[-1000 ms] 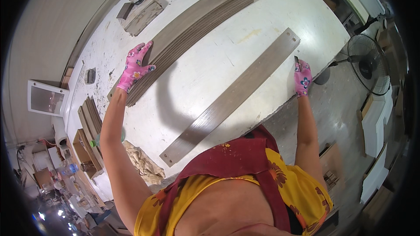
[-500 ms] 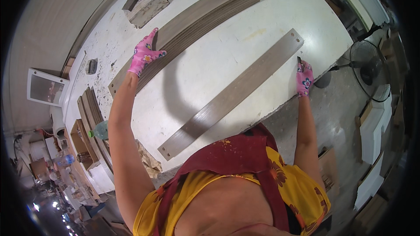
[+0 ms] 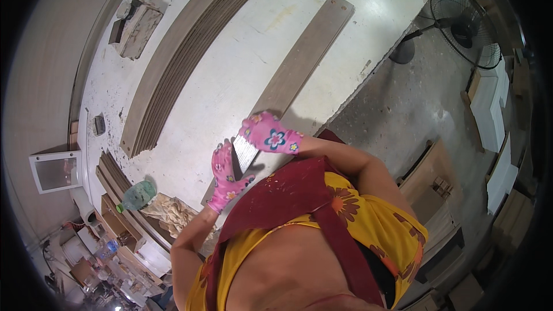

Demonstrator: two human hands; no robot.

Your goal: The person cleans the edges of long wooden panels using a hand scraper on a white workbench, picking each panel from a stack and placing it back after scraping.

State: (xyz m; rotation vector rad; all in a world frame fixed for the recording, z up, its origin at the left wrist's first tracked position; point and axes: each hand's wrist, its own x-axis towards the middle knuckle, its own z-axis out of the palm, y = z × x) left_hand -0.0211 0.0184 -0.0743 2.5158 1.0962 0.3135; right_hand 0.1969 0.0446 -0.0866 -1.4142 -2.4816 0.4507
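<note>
A long grey-brown wooden slat [image 3: 305, 52], with two holes at its far end, lies slantwise on the white table. My left hand [image 3: 223, 178], in a pink flowered glove, rests at the slat's near part with thumb and fingers apart. Just right of it, my right hand [image 3: 269, 132], gloved alike, is closed above the slat with its fingers curled down. Whatever it holds is hidden beneath the glove. Between the hands a stretch of slat shines with glare. A stack of similar slats [image 3: 173, 60] lies farther left.
A dirty block [image 3: 138, 31] with dark pieces stands beyond the stack. Left of me are a green-capped plastic bottle [image 3: 138, 194], crumpled brown paper [image 3: 175, 214] and more slats [image 3: 112, 170]. A black fan [image 3: 464, 31] stands on the floor past the table's right edge.
My left hand has left the stack for the single slat's near end. My right hand, which held a small dark tool at the table's right edge, has come over the slat. The view has shifted.
</note>
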